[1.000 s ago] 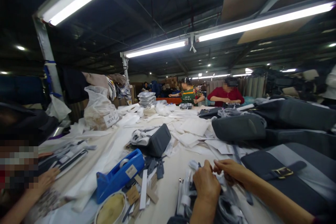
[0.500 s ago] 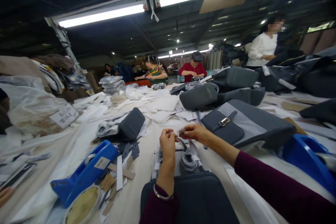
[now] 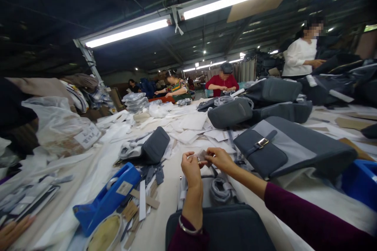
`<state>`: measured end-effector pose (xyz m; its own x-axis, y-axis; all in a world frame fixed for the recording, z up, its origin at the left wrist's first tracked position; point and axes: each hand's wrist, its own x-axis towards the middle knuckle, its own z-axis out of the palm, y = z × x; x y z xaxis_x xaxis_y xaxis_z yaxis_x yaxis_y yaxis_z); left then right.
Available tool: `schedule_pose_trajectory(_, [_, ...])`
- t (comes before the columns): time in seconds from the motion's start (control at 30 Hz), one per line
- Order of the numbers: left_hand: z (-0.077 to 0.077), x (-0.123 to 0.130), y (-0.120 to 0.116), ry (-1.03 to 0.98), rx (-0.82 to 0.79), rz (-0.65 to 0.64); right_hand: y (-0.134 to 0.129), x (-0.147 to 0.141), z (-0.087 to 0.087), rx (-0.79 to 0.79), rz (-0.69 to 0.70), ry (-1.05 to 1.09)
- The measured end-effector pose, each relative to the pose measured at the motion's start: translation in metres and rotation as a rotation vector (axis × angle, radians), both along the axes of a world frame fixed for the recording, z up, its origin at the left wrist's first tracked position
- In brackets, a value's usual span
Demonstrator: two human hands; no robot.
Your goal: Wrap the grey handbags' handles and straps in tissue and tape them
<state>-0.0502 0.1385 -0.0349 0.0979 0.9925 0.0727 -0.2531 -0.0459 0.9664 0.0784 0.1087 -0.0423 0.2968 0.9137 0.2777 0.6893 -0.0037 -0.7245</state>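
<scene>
A dark grey bag [image 3: 220, 227] lies on the table right in front of me, with a plastic-wrapped coiled strap [image 3: 220, 190] on its far part. Above that part, my left hand [image 3: 192, 166] is pinched on a small piece whose details are hidden by the fingers. Facing it, my right hand [image 3: 219, 159] grips a small pale, thin piece [image 3: 202, 154] between thumb and fingers. The two hands almost meet at this piece. A silver bracelet [image 3: 188, 227] circles my left wrist.
A blue tape dispenser [image 3: 107, 198] and a round tub [image 3: 106, 233] stand at left, beside card strips [image 3: 142, 200]. Another grey bag [image 3: 294, 145] with a buckle lies at right. A co-worker's hand [image 3: 14, 231] shows at lower left; other people work beyond the table.
The whole view has shifted, so things appear further right and slightly lower. My hands stay together over the bag, and the pale piece between them shows more.
</scene>
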Motion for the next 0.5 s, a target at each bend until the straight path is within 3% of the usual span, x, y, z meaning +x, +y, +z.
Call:
schedule_pose_trajectory(0.1, [0.003,-0.001,-0.001,-0.032,-0.035,0.010,-0.001,0.001,0.006,-0.063,-0.010,-0.038])
schedule_pose_trajectory(0.33, [0.001,-0.004,0.005,-0.004,-0.045,0.007,0.001,-0.012,0.030,-0.231,0.027,-0.355])
schedule_pose_trajectory(0.4, [0.002,-0.005,0.003,0.141,0.059,0.032,0.005,-0.015,0.035,-0.252,0.066,-0.433])
schedule_pose_trajectory(0.5, [0.006,-0.004,-0.007,0.568,0.302,0.172,0.012,-0.012,0.035,-0.228,0.165,-0.475])
